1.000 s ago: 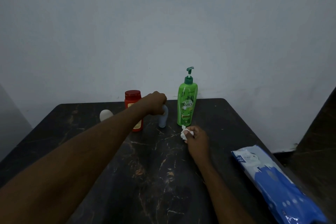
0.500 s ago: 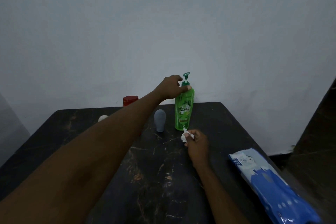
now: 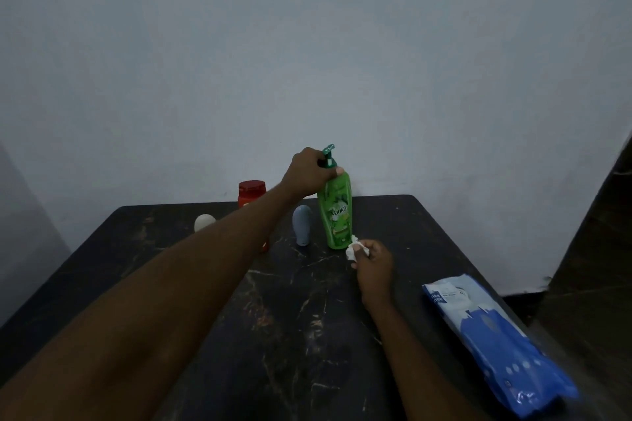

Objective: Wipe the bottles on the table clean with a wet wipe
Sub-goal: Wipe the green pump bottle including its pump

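Note:
A tall green pump bottle point(image 3: 336, 215) stands upright near the back of the dark marble table point(image 3: 290, 325). My left hand point(image 3: 309, 171) grips its neck just under the pump head. My right hand point(image 3: 374, 265) rests on the table in front of the bottle and pinches a crumpled white wet wipe point(image 3: 354, 246), which lies close to the bottle's base. A small grey-blue bottle point(image 3: 302, 225) stands just left of the green one. A red-capped jar point(image 3: 252, 194) and a white bottle point(image 3: 204, 222) stand further left, partly hidden by my left forearm.
A blue and white pack of wet wipes point(image 3: 496, 338) lies at the table's right edge. A pale wall rises directly behind the table. A dark surface stands at the far right.
My left hand let go of the grey-blue bottle, moved right to the green bottle and closed round its neck. My right hand stayed put with the wipe.

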Demonstrator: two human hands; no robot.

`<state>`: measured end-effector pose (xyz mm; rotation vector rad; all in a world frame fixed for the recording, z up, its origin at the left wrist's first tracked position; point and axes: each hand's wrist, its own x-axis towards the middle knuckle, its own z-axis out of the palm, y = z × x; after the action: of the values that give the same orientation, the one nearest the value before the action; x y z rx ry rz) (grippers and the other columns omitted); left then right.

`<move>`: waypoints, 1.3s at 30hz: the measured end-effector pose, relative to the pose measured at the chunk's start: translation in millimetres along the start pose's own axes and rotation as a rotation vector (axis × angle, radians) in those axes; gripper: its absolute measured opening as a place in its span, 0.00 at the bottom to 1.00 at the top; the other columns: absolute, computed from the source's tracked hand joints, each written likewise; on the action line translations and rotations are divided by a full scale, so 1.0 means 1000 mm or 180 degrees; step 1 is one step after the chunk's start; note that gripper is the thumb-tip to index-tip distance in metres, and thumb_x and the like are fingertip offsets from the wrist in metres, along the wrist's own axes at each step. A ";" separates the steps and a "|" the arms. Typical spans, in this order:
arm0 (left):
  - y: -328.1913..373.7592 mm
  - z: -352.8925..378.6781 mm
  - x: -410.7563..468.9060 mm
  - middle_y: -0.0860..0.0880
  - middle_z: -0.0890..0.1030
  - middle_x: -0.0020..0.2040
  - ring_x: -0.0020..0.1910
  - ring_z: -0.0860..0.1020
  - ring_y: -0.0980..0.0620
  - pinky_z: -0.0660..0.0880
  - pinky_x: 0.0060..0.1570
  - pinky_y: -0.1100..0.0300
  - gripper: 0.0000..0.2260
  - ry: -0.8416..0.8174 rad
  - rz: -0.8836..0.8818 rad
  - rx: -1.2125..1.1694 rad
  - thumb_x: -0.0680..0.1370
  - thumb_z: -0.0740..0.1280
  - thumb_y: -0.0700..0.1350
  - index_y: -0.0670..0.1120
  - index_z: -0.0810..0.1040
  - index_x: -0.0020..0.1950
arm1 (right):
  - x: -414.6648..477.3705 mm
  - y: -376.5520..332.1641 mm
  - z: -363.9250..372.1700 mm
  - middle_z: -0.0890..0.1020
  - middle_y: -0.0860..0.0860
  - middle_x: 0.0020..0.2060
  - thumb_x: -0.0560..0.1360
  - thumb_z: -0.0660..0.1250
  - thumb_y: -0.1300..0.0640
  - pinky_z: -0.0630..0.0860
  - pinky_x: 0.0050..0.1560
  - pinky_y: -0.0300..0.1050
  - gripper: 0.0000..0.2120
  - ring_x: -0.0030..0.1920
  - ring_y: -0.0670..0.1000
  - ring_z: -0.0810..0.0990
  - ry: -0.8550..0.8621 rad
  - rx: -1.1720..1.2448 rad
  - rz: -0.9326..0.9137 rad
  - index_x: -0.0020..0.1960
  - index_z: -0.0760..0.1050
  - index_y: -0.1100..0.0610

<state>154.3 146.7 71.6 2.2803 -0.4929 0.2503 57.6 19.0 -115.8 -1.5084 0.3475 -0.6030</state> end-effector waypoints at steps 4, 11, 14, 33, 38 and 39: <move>-0.019 -0.014 -0.039 0.39 0.84 0.42 0.40 0.82 0.46 0.82 0.44 0.49 0.18 0.0242 -0.0358 -0.0511 0.74 0.77 0.53 0.37 0.83 0.46 | -0.010 -0.005 -0.009 0.84 0.57 0.41 0.76 0.69 0.63 0.80 0.37 0.41 0.01 0.42 0.55 0.84 0.0070 0.0238 0.0056 0.47 0.79 0.61; -0.041 -0.034 -0.148 0.39 0.85 0.49 0.46 0.86 0.41 0.83 0.36 0.53 0.14 0.0684 -0.0985 -0.2139 0.74 0.77 0.40 0.38 0.79 0.56 | -0.073 -0.021 -0.052 0.84 0.51 0.46 0.76 0.69 0.62 0.82 0.45 0.49 0.07 0.46 0.50 0.84 -0.0077 0.0197 0.0419 0.52 0.80 0.53; -0.047 -0.042 -0.188 0.41 0.83 0.53 0.44 0.87 0.42 0.83 0.35 0.50 0.23 0.0728 -0.1150 -0.2352 0.73 0.78 0.39 0.45 0.71 0.63 | -0.106 -0.035 -0.071 0.83 0.45 0.48 0.78 0.67 0.63 0.81 0.47 0.44 0.11 0.48 0.47 0.83 -0.0298 0.0233 0.0515 0.58 0.78 0.53; -0.124 -0.028 -0.313 0.51 0.86 0.48 0.48 0.84 0.56 0.80 0.52 0.60 0.17 -0.0284 -0.0887 -0.0972 0.68 0.82 0.47 0.51 0.86 0.55 | -0.166 -0.035 -0.097 0.79 0.49 0.48 0.78 0.67 0.60 0.71 0.42 0.27 0.09 0.43 0.43 0.78 -0.0069 -0.1835 -0.1022 0.57 0.80 0.57; -0.130 -0.028 -0.317 0.54 0.80 0.46 0.45 0.78 0.61 0.71 0.42 0.72 0.17 -0.0074 -0.0216 -0.0239 0.68 0.81 0.53 0.52 0.86 0.54 | -0.172 -0.036 -0.093 0.77 0.52 0.48 0.76 0.67 0.65 0.69 0.43 0.24 0.09 0.44 0.44 0.77 -0.0034 -0.1842 -0.1099 0.55 0.81 0.58; -0.131 -0.028 -0.318 0.53 0.79 0.46 0.45 0.78 0.61 0.70 0.42 0.72 0.17 -0.0101 -0.0093 -0.0178 0.68 0.80 0.53 0.51 0.86 0.55 | -0.174 -0.036 -0.093 0.77 0.51 0.48 0.75 0.68 0.65 0.69 0.44 0.24 0.11 0.44 0.42 0.76 -0.0070 -0.1838 -0.1160 0.56 0.81 0.58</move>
<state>-78.6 335.2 -98.7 2.2381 -0.4767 0.1838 -141.2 43.2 -111.0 -2.1589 0.2385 -0.8150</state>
